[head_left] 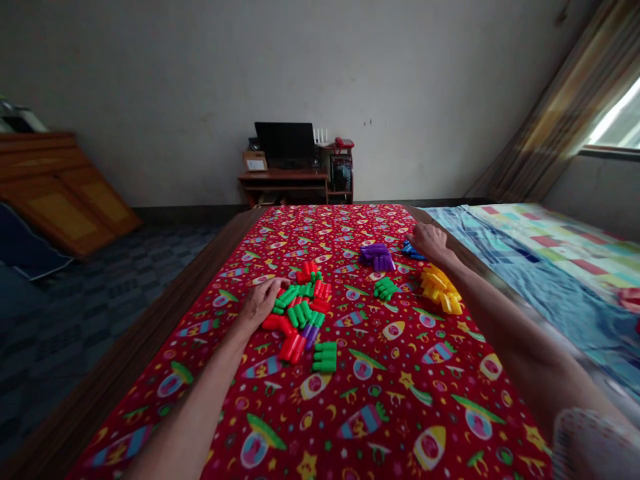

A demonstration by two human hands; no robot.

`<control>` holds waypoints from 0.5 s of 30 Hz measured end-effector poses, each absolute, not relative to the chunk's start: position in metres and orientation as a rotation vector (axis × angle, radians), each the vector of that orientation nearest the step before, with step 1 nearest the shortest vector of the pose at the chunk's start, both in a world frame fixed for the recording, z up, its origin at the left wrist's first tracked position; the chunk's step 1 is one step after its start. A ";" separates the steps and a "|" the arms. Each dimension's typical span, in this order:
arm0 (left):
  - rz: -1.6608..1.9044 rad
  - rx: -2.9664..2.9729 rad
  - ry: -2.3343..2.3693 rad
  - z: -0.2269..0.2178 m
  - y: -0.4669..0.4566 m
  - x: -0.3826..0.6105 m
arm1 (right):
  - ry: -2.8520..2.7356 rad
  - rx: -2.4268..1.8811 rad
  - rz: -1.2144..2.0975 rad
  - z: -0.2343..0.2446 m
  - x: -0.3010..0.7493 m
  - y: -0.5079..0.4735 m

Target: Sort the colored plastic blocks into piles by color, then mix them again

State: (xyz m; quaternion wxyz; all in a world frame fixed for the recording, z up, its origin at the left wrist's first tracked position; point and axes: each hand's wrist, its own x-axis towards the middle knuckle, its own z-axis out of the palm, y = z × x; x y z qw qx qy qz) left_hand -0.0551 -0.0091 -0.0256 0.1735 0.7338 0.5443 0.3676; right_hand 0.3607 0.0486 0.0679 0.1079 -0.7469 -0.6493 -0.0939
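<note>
My left hand [260,300] rests at the left edge of a mixed pile of red and green plastic blocks [300,310], its fingers curled round a green piece. My right hand [427,241] reaches far across the table and is closed over a small group of blue blocks [411,251]. Between the hands lie a purple block cluster [377,256] and a small green cluster [385,289]. A yellow cluster [440,288] sits just under my right wrist. Another green piece [325,357] lies near the pile's front.
The blocks lie on a red patterned cloth [380,400] covering a wooden table [150,333]. A bed with checked sheets [550,267] runs along the right. A desk with a monitor [285,143] stands at the far wall, a wooden cabinet [60,193] at left.
</note>
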 end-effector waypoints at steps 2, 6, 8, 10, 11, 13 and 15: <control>1.024 2.084 1.543 -0.026 -0.008 -0.055 | -2.040 -2.010 -0.250 0.074 0.331 0.029; 1.009 2.096 1.552 -0.025 -0.010 -0.055 | -2.662 -1.059 0.112 0.062 0.249 -0.025; 0.998 2.101 1.553 -0.023 -0.011 -0.054 | -2.871 -0.522 0.220 0.046 0.214 -0.049; 0.985 2.108 1.551 -0.022 -0.012 -0.054 | -2.982 -0.331 0.140 0.031 0.190 -0.065; 0.983 2.110 1.550 -0.022 -0.012 -0.054 | -3.011 -0.336 0.057 0.025 0.183 -0.070; 0.996 2.110 1.547 -0.022 -0.012 -0.054 | -3.004 -0.449 -0.140 0.016 0.176 -0.076; 1.018 2.106 1.544 -0.023 -0.011 -0.054 | -2.960 -0.539 -0.290 0.010 0.174 -0.078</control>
